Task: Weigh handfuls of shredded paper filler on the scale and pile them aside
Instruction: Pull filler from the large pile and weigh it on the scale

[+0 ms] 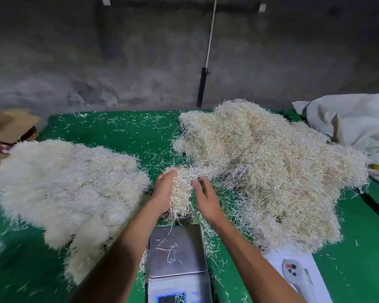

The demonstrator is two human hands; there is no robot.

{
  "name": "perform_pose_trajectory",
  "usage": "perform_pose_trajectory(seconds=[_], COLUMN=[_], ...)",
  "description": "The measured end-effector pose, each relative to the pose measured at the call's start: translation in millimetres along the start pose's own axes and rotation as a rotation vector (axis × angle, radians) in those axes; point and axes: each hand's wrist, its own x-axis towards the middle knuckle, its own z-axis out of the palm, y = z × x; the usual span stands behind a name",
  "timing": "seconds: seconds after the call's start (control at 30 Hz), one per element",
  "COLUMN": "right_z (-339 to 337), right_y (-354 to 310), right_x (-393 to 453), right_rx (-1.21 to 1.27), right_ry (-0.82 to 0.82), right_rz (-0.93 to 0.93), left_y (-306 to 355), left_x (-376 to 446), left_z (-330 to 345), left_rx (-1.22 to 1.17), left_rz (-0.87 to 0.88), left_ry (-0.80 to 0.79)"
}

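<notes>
A clump of shredded paper filler (181,191) hangs between my two hands, just beyond the far edge of the scale (177,252). My left hand (164,191) cups it from the left with curled fingers. My right hand (206,197) presses against its right side with fingers spread and fairly straight. The scale's steel pan carries only a few loose strands. A large heap of filler (271,171) lies on the right, joined to the clump by trailing strands. A second, paler pile (68,186) lies on the left.
The green table cover (127,132) is strewn with loose strands. A white sack (350,123) sits at the far right, brown cardboard (7,125) at the far left. A grey handheld device (298,276) lies on white paper by the scale. A concrete wall stands behind.
</notes>
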Motion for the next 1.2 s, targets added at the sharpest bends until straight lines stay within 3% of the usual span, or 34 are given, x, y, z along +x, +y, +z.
perform_pose_trajectory(seconds=[0.13,0.23,0.37,0.4,0.5,0.57,0.63,0.7,0.77,0.83,0.9,1.0,1.07,1.13,1.2], right_z=[16,28,18,13,8,20,30,27,7,-21,-52,-94,-109,-115,-116], right_y=[-12,-28,-48,-52,-54,-48,-34,-18,-4,22,59,118,147,169,178], right_x=[1,0,20,26,28,17,5,-1,-5,-6,-4,-9,-18,-23,-23], right_rx=[0.381,0.419,0.84,0.844,0.531,0.234,-0.128,-0.344,-0.196,-0.101,-0.341,-0.847,-1.066,-1.196,-1.178], right_ry=[-0.049,0.082,0.198,0.216,0.209,0.005,-0.215,-0.285,-0.251,-0.09,-0.015,-0.112,-0.165,-0.193,-0.189], right_rz=[0.095,0.049,0.114,0.141,0.182,0.097,-0.037,-0.169,-0.08,0.067,0.176,0.341,0.382,0.383,0.37], left_y=[10,4,-18,-22,-29,-21,-13,-15,-23,-29,-34,-44,-54,-65,-69], left_x=[-13,-9,-8,-10,-17,-25,-31,-27,-13,-4,-1,-2,-1,-1,-7], left_z=[1,-4,-30,-37,-47,-39,-25,-14,-10,-12,-9,4,16,28,45], left_rx=[0.03,0.189,0.135,0.122,-0.166,-0.32,-0.16,0.066,0.169,0.188,0.173,0.155,0.342,0.567,0.633], left_rz=[0.082,-0.004,-0.148,-0.201,-0.241,-0.23,-0.19,-0.171,-0.132,-0.135,-0.154,-0.189,-0.123,-0.049,-0.013], left_ry=[-0.084,-0.032,0.081,0.086,-0.006,-0.166,-0.297,-0.207,0.066,0.165,0.102,0.017,-0.089,-0.168,-0.198])
